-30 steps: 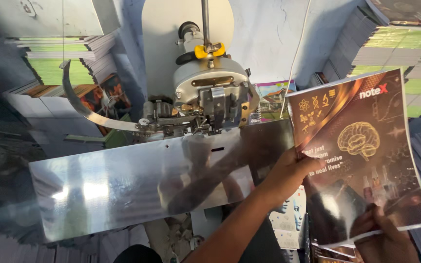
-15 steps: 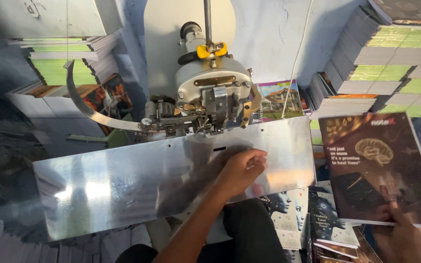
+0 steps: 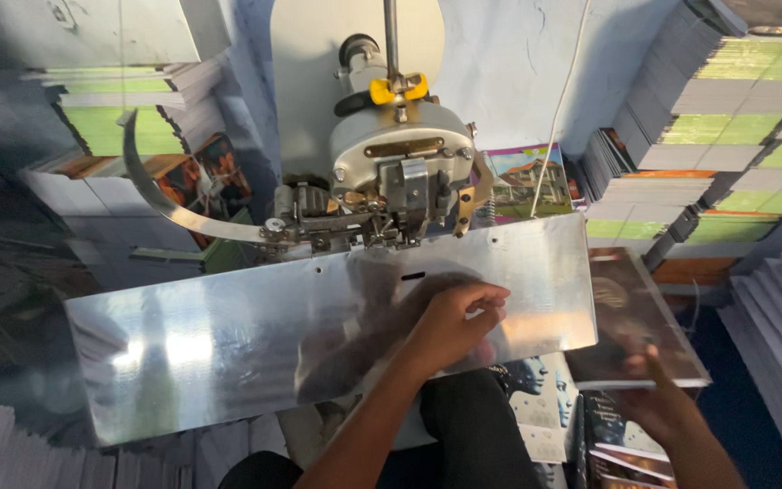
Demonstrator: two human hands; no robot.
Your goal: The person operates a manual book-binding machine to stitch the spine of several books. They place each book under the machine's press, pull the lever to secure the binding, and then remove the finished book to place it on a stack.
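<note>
Left hand rests loosely curled and empty on the shiny metal plate, centre frame; right hand, lower right, grips a dark booklet on a pile, away from the stitching machine.

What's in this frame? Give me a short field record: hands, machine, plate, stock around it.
left hand: loosely curled, resting on the metal plate
right hand: blurred, on the dark booklet, lower right
metal plate: shiny, tilted, bare except for the left hand
machine: stitching head behind the plate, yellow wing nut on top
booklet stacks: piled right and left, green and white edges
loose booklets: below the plate, by the knee
</note>
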